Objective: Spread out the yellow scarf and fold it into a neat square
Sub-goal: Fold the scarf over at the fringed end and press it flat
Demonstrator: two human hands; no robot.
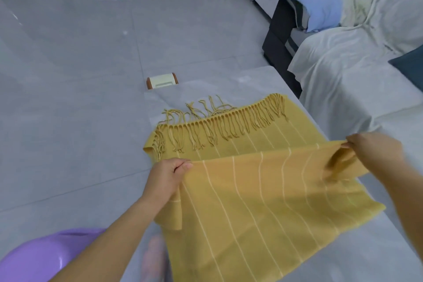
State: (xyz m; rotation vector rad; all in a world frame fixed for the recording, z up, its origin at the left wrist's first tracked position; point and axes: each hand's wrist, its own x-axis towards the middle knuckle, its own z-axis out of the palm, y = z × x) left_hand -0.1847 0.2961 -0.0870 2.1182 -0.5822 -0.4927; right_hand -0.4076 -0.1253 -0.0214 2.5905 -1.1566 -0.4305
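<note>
flanking scarf [251,201]: sofa [343,64], white box [162,80]

Pale table [229,84] under yellow scarf [240,201]

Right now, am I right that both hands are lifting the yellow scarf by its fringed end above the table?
Not quite. The left hand and right hand do lift the yellow scarf above the table, but by a plain striped fold, not its fringed end. The head view shows the fringe lying flat at the far end, away from both hands.
</note>
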